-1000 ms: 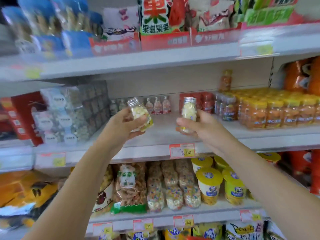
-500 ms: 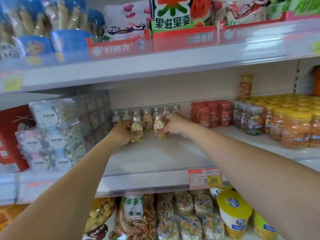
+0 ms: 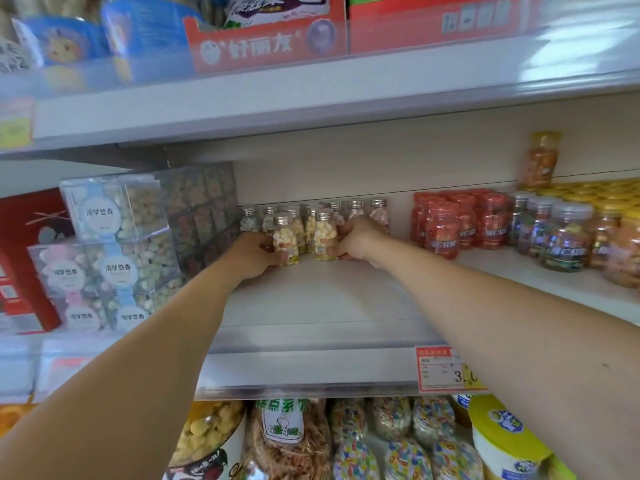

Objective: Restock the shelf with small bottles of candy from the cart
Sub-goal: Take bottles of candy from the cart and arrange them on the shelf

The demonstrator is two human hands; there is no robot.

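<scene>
two bottles (image 3: 286, 239) upright on shelf (image 3: 311, 299): left grip (image 3: 254, 253) one, right grip (image 3: 360, 237) one.

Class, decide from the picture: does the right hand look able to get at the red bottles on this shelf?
Probably yes, once it lets go: the right hand grips a small candy bottle. The red bottles stand to its right on the same shelf, with nothing in front of them.
</scene>
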